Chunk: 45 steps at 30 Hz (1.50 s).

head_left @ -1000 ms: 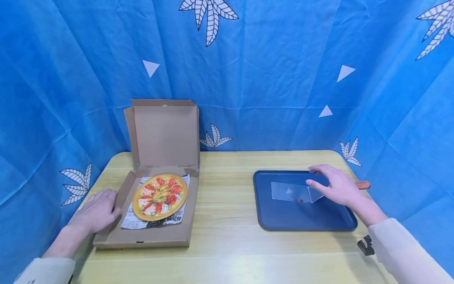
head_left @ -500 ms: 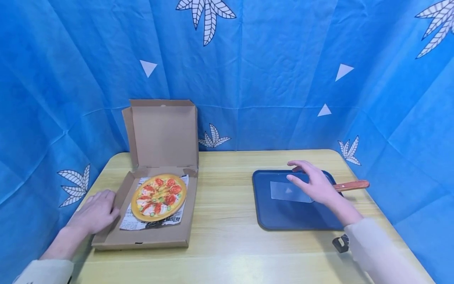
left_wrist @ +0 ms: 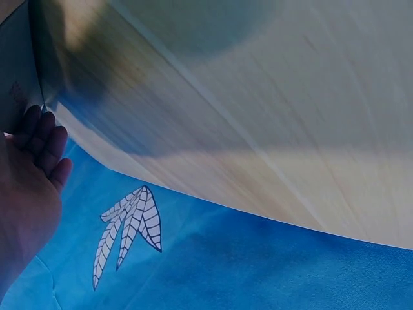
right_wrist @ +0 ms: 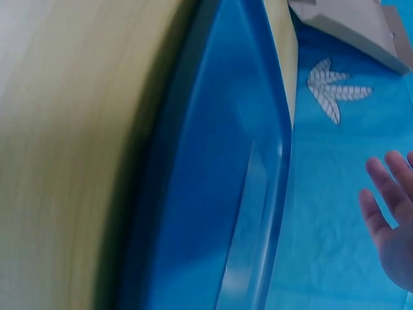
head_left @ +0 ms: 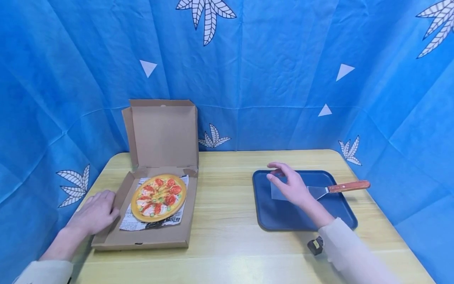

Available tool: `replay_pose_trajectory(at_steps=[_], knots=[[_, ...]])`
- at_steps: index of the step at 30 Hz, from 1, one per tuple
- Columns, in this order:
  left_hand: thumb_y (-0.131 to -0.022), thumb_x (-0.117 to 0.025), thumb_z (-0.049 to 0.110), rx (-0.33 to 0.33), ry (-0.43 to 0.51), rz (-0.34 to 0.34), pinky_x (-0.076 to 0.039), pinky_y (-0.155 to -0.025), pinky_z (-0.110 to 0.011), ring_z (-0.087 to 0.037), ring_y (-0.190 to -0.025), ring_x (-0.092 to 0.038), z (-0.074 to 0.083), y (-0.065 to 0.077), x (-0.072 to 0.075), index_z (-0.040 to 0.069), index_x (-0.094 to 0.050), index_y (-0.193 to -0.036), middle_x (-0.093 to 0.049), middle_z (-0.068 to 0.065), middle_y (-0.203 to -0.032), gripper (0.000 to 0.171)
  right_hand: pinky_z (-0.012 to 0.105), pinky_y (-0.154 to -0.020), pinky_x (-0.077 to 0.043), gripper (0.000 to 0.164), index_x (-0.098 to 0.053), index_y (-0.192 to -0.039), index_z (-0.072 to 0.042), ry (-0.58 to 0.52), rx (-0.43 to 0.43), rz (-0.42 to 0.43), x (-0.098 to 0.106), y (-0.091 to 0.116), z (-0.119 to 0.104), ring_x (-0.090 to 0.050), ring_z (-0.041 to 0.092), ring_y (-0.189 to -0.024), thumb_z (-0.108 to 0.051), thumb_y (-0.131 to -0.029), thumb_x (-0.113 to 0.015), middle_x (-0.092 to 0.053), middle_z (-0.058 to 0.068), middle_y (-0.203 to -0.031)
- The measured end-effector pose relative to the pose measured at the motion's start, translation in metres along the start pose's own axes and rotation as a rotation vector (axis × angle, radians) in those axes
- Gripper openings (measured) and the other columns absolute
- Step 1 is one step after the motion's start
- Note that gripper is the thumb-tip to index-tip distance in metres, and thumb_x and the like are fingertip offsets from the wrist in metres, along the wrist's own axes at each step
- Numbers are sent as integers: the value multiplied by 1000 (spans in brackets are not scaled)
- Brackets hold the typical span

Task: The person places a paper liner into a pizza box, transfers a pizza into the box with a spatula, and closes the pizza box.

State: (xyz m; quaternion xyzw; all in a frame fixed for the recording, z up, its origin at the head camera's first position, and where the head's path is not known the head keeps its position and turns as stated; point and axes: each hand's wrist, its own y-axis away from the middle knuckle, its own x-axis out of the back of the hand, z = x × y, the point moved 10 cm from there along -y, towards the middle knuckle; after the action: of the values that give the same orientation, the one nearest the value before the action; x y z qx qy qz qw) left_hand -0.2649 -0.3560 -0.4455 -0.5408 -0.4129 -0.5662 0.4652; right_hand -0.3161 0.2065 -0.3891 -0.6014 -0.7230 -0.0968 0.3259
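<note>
Head view: the cardboard box (head_left: 156,238) stands at the left of the frame on the counter (head_left: 223,256), its lid (head_left: 164,136) raised, with a pizza (head_left: 159,197) on printed paper (head_left: 132,225) inside. The left hand (head_left: 93,213) rests against the box's left side wall, fingers relaxed; no firm grip is visible. Right of centre, a spatula (head_left: 332,189) lies with its blade (head_left: 278,193) on a blue tray (head_left: 280,219) and its handle (head_left: 350,186) projecting past the tray's right edge. The right hand (head_left: 292,185) hovers above the blade, fingers parted, holding nothing. The box is judged light and fairly stiff, but its walls may crease; support it low on the side walls. The spatula is judged rigid, its smooth blade prone to slip; take hold at the wooden handle. Left wrist view: the left hand's fingers lie slightly bent beside the cardboard at the left edge. Right wrist view: the right hand shows at the right edge, fingers spread; the blade lies at lower centre, and part of the box enters at upper right.
</note>
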Motion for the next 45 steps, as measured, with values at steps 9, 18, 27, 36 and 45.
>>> replay_pose_trajectory(at_steps=[9,18,27,36,45], knots=[[-92,-66,20,11,6,-15,-46,-81,-55,-33,-92,-54,-1,0,-1,-8,-54,-112,-59,-17,-102,37,58,-103,-49,43,-59,-142,-13,-60,3,-16,-34,-7,-15,-64,31,-121,-32,-103,-65,-63,6,-139],[-92,-65,21,7,6,-18,-46,-81,-55,-33,-91,-54,-2,-1,-3,-9,-54,-112,-59,-17,-101,37,55,-102,-50,42,-60,-140,-15,-96,16,-42,-67,-14,-26,-65,25,-117,-33,-103,-65,-64,8,-137],[-92,-65,21,21,15,-31,-46,-82,-56,-34,-92,-54,-3,0,-3,-10,-53,-115,-59,-19,-103,40,50,-99,-52,45,-60,-139,-7,-82,52,-78,-99,-19,-42,-66,27,-118,-27,-100,-69,-64,8,-137],[-93,-65,20,20,14,-33,-47,-84,-57,-34,-93,-55,-2,0,-2,-11,-53,-116,-59,-19,-104,41,47,-98,-53,44,-61,-138,-7,-62,66,-132,-133,-21,-52,-66,25,-116,-25,-99,-69,-65,7,-135],[-93,-65,20,30,20,-40,-46,-81,-55,-32,-91,-54,-3,1,-3,-9,-54,-116,-59,-16,-102,39,44,-99,-54,48,-57,-142,-8,-61,34,-208,-165,-20,-63,-64,25,-117,-34,-101,-64,-63,10,-138]])
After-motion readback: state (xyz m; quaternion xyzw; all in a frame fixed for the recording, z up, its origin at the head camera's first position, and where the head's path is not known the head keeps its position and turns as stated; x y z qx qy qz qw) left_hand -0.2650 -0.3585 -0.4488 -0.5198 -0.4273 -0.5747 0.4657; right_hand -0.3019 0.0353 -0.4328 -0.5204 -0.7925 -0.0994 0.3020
